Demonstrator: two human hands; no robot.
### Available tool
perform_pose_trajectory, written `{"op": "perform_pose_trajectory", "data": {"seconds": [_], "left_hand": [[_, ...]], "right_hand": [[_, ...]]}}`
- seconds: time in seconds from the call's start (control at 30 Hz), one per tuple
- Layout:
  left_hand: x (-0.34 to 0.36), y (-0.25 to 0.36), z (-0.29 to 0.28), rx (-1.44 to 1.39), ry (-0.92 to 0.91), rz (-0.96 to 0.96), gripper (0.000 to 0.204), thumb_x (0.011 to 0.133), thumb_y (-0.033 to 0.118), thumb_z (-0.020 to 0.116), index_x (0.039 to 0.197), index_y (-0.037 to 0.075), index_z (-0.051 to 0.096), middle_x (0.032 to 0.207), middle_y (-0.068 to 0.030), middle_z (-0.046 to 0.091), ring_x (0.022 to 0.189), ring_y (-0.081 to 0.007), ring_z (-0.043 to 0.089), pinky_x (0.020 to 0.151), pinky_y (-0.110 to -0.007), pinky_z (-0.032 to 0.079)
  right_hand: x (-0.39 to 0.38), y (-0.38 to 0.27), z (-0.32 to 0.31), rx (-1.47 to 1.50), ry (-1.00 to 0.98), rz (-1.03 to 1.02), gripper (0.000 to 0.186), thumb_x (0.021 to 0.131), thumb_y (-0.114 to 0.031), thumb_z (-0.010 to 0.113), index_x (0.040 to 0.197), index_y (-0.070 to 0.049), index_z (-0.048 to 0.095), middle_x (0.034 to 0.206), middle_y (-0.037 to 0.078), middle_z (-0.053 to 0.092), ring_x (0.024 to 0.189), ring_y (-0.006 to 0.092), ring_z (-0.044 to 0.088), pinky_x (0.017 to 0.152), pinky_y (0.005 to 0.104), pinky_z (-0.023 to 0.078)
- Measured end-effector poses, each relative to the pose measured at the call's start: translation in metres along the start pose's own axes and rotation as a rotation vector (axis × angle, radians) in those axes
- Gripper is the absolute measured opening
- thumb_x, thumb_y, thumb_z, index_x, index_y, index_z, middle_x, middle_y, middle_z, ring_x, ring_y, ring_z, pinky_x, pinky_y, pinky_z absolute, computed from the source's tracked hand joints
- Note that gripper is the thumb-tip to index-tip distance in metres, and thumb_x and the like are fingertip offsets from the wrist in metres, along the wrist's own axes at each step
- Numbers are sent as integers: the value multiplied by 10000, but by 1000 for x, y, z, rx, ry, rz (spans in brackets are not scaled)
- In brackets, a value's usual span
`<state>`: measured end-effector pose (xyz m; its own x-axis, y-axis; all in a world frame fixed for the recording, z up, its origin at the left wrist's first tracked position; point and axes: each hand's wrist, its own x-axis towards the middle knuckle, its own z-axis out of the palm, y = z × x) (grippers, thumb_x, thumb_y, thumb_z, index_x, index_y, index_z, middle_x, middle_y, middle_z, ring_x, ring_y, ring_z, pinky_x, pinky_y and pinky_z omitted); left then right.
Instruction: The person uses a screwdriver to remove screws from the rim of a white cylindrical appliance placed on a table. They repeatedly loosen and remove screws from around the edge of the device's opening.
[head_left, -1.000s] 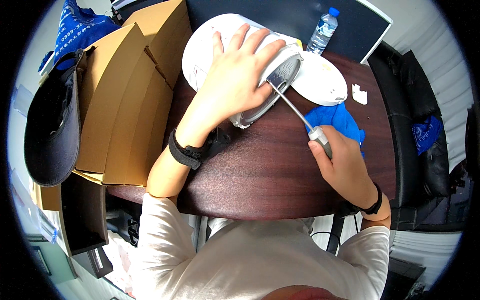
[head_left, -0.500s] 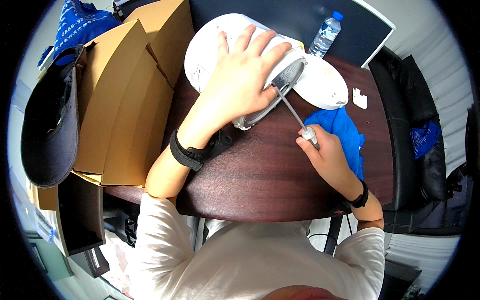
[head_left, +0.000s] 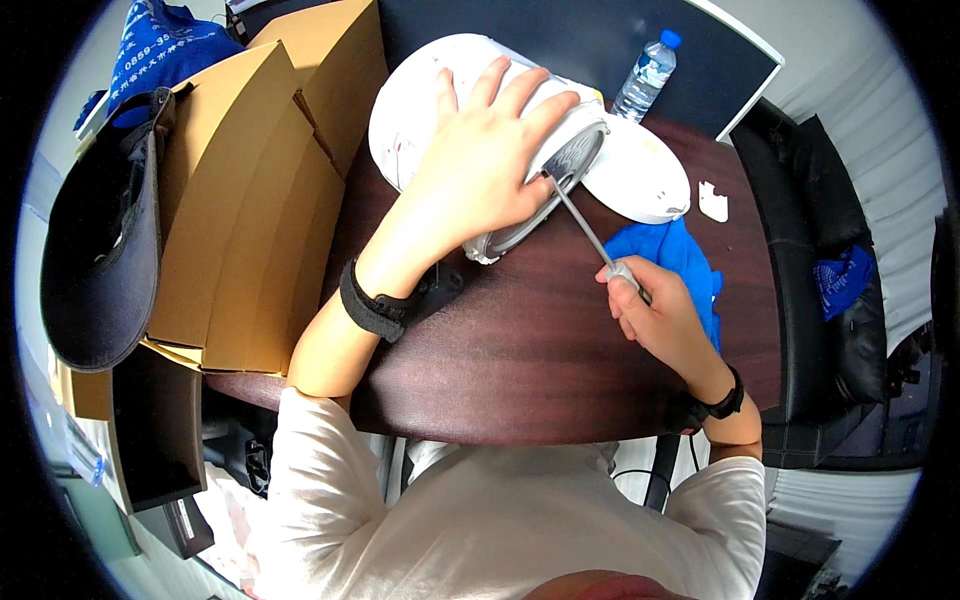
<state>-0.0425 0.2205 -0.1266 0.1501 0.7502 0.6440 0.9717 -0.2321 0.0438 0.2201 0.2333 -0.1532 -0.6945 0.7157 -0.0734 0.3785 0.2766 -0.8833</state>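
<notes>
- Our left hand [head_left: 478, 170] lies spread flat, fingers splayed, pressing on the round white plastic appliance [head_left: 440, 95] that rests on its side on the dark brown wooden table [head_left: 520, 350] — a steadying press, nothing clasped.
- Our right hand [head_left: 660, 320] is closed around the handle of a slim metal-shafted screwdriver [head_left: 580, 225]; its tip meets the appliance's grey grilled underside [head_left: 570, 160].
- At far left, a dark cap [head_left: 95, 240] hangs over folded brown cardboard boxes [head_left: 260, 190] beside the table.
- Just right of the appliance lies a detached white oval cover [head_left: 640, 175].
- A crumpled blue cloth [head_left: 670, 255] sits under and behind our right hand.
- Further back stands a clear plastic water bottle with a blue cap [head_left: 645, 75]; a small white scrap [head_left: 713, 200] lies near the table's right edge.
</notes>
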Motion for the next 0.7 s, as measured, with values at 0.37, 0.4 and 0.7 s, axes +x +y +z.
{"op": "perform_pose_trajectory", "data": {"seconds": [0.37, 0.4, 0.7], "left_hand": [[0, 1, 5, -7, 28, 4, 759, 719, 157, 730, 1438, 208, 494, 1482, -137, 475, 1408, -429, 387, 1092, -761, 245], [0, 1, 5, -3, 29, 2, 759, 718, 157, 729, 1438, 208, 494, 1481, -136, 475, 1408, -427, 387, 1092, -761, 246], [1, 1, 6, 25, 20, -3, 765, 710, 154, 727, 1438, 210, 496, 1482, -123, 479, 1413, -414, 388, 1091, -758, 247]], "right_hand": [[1, 15, 15, -80, 59, -133, 288, 1060, -270, 546, 1071, 9, 613, 734, 43, 598, 580, 95, 544, 525, 286, 431], [1, 14, 14, 0, 6, -63, 295, 1063, -278, 542, 1075, 9, 610, 731, 42, 593, 571, 93, 539, 517, 277, 425], [3, 17, 14, 415, -178, 33, 355, 1090, -341, 471, 1099, 0, 568, 708, 11, 526, 491, 58, 466, 395, 224, 344]]}}
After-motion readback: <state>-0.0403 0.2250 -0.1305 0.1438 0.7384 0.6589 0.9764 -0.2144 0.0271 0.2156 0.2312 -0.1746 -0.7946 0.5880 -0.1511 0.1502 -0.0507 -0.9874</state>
